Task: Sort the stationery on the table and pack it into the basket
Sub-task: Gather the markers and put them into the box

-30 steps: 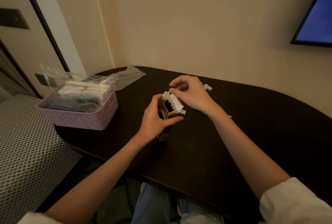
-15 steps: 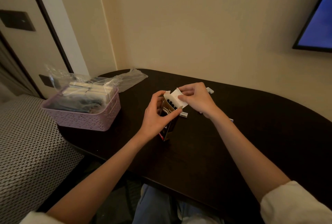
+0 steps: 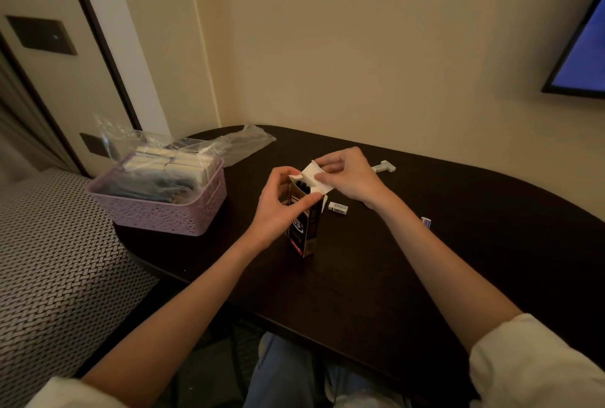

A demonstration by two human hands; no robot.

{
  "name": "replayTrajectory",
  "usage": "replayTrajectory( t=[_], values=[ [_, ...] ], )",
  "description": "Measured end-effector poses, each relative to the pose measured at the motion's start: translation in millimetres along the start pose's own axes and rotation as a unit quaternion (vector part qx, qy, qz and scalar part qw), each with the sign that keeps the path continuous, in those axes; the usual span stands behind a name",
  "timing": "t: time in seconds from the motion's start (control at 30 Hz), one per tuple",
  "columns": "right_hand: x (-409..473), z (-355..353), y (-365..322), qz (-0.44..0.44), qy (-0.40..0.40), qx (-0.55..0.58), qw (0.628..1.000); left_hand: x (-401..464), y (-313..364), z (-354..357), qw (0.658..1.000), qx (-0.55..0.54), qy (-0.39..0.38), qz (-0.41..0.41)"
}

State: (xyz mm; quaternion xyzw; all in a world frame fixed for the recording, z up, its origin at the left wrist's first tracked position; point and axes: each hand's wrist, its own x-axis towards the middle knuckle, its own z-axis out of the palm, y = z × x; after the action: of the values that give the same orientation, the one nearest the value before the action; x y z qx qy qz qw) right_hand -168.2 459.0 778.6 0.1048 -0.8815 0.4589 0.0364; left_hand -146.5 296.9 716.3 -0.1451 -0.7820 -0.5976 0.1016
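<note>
While left hand (image 3: 274,208) grips box (image 3: 302,227) (upright); flap (image 3: 316,178) rightward.

Hotel-like room, wall-mounted screen (image 3: 586,47), upholstered seat (image 3: 49,260)

A plain cream wall (image 3: 376,47) fills the back of the room, meeting a second wall at a corner on the left. A dark oval table (image 3: 409,276) stands against it. At the upper right hangs a wall-mounted screen (image 3: 586,57), glowing blue inside a black frame. On the left a dark door frame (image 3: 98,41) runs upward beside a black wall plate (image 3: 41,35). A seat with woven black-and-white upholstery (image 3: 49,276) lies below. The light is dim and warm.
</note>
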Motion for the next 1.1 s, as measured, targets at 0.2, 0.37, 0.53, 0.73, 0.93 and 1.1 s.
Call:
replayTrajectory(
  t=[0.2, 0.37, 0.53, 0.73, 0.93, 1.1],
  values=[
    [-0.9, 2.0, -2.6, 0.005, -0.005, 0.007, 1.0, -0.5, -1.3, -0.9, 1.0, -0.02, 0.007, -0.006],
    [-1.0, 3.8, -3.5, 0.002, -0.007, -0.002, 1.0, -2.6, 0.1, -2.1, 0.999, -0.028, 0.008, -0.019],
    [-2.4, 4.4, -3.9, 0.001, 0.004, -0.005, 1.0, -3.6, 1.3, 1.1, 0.999, -0.045, 0.007, -0.029],
    [-6.5, 6.9, -7.0, -0.018, 0.019, 0.03, 0.999, -4.8, 5.5, 10.5, 0.991, -0.12, 0.008, -0.065],
    [-13.4, 10.4, -6.1, -0.028, -0.001, 0.049, 0.998, -4.4, 3.4, 15.9, 0.988, -0.14, -0.003, -0.066],
    [-18.3, 15.3, -4.9, -0.022, -0.031, 0.038, 0.999, -2.1, 0.4, 11.0, 0.991, -0.119, -0.014, -0.06]
  ],
)
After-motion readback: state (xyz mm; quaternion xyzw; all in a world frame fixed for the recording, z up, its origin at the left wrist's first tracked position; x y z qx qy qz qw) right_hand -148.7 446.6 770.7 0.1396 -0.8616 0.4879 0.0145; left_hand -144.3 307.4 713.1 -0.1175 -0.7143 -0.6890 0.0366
